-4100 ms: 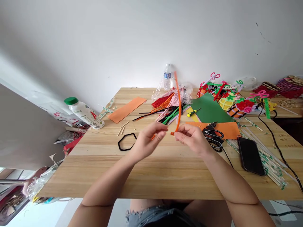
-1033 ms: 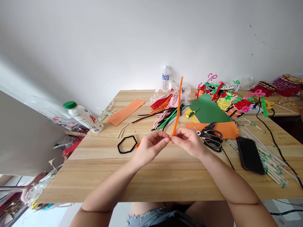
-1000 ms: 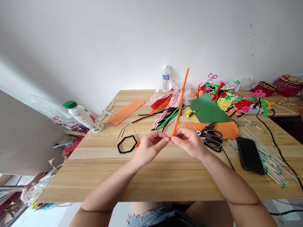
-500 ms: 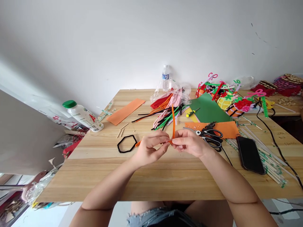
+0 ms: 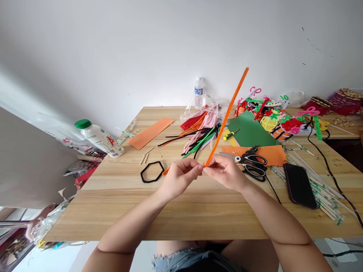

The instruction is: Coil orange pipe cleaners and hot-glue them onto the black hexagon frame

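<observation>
An orange pipe cleaner (image 5: 227, 117) rises from between my fingertips and slants up to the right. My left hand (image 5: 183, 175) is pinched at its lower end, with a coiled orange piece (image 5: 166, 171) sticking out to the left behind the fingers. Close beside it, my right hand (image 5: 224, 172) pinches the base of the long orange strip. Fingers hide the spot where the two hands meet. On the table left of my hands lies a black hexagonal ring (image 5: 152, 172).
Scissors (image 5: 255, 162) and a phone (image 5: 300, 185) lie right of my hands. Beyond are bundled pipe cleaners (image 5: 198, 132), green paper (image 5: 252, 130), a yellow screwdriver (image 5: 230, 135) and a water bottle (image 5: 198, 92). A white bottle (image 5: 100, 139) leans at the left.
The long orange strip, nearly upright and seen shorter before, now extends much higher and tilts to the right. Both hands stay close together, with their fingers slightly shifted.
</observation>
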Demonstrator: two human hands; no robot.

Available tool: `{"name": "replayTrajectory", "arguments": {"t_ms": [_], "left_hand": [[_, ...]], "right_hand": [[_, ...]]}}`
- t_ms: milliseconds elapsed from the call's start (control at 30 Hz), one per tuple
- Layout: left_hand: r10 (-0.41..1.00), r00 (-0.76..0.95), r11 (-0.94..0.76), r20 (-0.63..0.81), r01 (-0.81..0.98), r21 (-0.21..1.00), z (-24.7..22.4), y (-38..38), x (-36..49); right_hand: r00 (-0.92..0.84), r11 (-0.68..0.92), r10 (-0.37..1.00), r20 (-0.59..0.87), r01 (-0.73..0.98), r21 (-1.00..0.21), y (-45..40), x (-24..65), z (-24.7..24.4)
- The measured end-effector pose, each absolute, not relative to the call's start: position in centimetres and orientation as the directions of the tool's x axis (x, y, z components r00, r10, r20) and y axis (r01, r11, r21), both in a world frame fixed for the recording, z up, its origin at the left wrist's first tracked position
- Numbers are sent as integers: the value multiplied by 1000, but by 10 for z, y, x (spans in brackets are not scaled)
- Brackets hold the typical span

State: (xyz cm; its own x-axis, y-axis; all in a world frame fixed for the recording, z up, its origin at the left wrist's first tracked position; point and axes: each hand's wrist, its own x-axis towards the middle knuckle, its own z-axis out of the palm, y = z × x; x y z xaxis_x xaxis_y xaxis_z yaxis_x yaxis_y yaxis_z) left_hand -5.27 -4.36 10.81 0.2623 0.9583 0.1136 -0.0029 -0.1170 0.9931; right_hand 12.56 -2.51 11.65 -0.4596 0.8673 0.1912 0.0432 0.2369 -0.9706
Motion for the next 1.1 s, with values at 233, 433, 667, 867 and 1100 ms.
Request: {"name": "replayTrajectory", "arguments": {"t_ms": [233,433,667,867,1100], "left_hand": [[780,314,-598,541,118,793,99,-38,-53],[520,377,-854,766,247,458,95,-36,-54],[872,310,-414,379,53,909,97,-37,-57],[916,401,22,-10,-25,999,103,-33,-59],[838,293,-527,460,219,821,95,-34,-53]], "right_hand": [[-433,-5,901,-14,22,-1000,-21,127,116],[-472,-155,869,-146,20,-988,-16,131,117],[-472,-41,881,-36,-2,-999,-12,134,113],[-463,94,883,80,8,-996,-17,128,117],[-359,7,933,-36,118,-993,-17,126,118]]}}
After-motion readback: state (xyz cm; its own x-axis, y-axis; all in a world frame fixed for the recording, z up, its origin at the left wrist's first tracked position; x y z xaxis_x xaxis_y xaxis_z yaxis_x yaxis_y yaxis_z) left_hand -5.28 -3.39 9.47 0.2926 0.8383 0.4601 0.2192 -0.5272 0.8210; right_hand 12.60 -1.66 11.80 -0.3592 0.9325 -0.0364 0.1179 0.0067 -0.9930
